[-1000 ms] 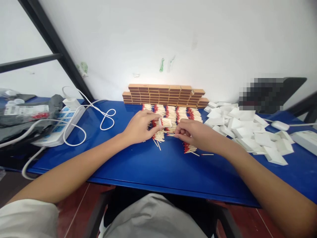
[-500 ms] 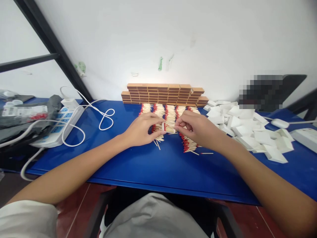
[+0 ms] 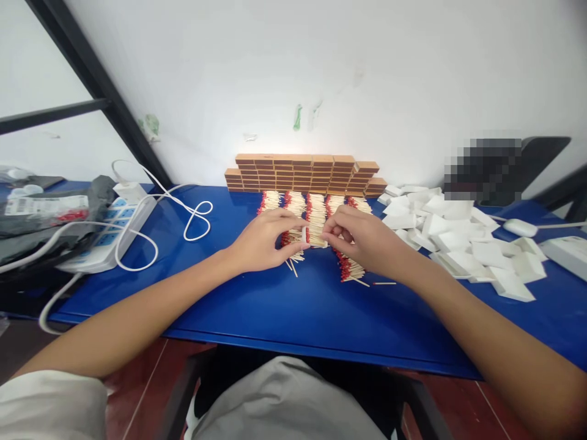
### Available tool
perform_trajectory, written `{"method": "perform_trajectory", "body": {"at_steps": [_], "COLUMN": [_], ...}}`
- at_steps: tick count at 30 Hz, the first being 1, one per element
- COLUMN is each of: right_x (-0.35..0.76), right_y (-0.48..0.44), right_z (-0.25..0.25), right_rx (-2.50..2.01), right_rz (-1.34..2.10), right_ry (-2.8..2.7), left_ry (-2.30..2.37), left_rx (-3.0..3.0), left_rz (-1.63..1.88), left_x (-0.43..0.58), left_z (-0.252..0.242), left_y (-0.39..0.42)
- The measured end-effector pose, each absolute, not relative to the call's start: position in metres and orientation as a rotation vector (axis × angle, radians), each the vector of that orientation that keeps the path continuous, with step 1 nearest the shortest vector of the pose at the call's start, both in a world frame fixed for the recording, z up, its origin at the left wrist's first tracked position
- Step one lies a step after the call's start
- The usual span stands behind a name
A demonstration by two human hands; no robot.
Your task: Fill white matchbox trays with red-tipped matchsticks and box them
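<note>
We pinch a small white tray (image 3: 304, 234) by its left end, with the thumb and fingers of our left hand (image 3: 262, 242) clamped on it, just by the rows of matches (image 3: 315, 211). We think we hold it by the end so that its open top is free. Some matches seem to lie in it, but our fingers hide part of it. Our right hand (image 3: 360, 234) is curled at the tray's other end, its fingertips close to each other; we cannot tell if they touch or pinch anything.

The sticks are thin, straight and pale, with red heads mostly pointing left, maybe so they are easy to grab. Behind them, flat brown matchboxes (image 3: 293, 176) are piled like bricks near the white wall (image 3: 293, 73), perhaps to save room. They have tan tops and dark sides. To our right is a messy heap of white trays (image 3: 452, 227), with square corners, and they look like thin card. The blue table (image 3: 275, 311) is smooth and shiny, and one loose match (image 3: 384, 283) lies flat on it
</note>
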State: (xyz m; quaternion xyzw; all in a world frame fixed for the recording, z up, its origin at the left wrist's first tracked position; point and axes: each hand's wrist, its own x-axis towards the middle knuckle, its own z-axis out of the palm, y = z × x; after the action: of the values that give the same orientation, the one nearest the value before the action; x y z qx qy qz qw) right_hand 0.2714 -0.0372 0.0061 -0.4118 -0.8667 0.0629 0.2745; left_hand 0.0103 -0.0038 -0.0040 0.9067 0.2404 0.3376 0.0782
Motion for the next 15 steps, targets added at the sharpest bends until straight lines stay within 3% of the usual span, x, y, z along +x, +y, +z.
{"method": "perform_trajectory", "body": {"at_steps": [15], "right_x": [0.2733], "right_y": [-0.0370], "right_z": [0.0125], "right_rx": [-1.140], "right_rz": [0.132], "right_ry": [-2.329], "left_ry": [0.861], "left_rx": [2.724], "left_rz": [1.015], "left_x": [0.0058], "left_z": [-0.0045], "left_y": [0.0044]}}
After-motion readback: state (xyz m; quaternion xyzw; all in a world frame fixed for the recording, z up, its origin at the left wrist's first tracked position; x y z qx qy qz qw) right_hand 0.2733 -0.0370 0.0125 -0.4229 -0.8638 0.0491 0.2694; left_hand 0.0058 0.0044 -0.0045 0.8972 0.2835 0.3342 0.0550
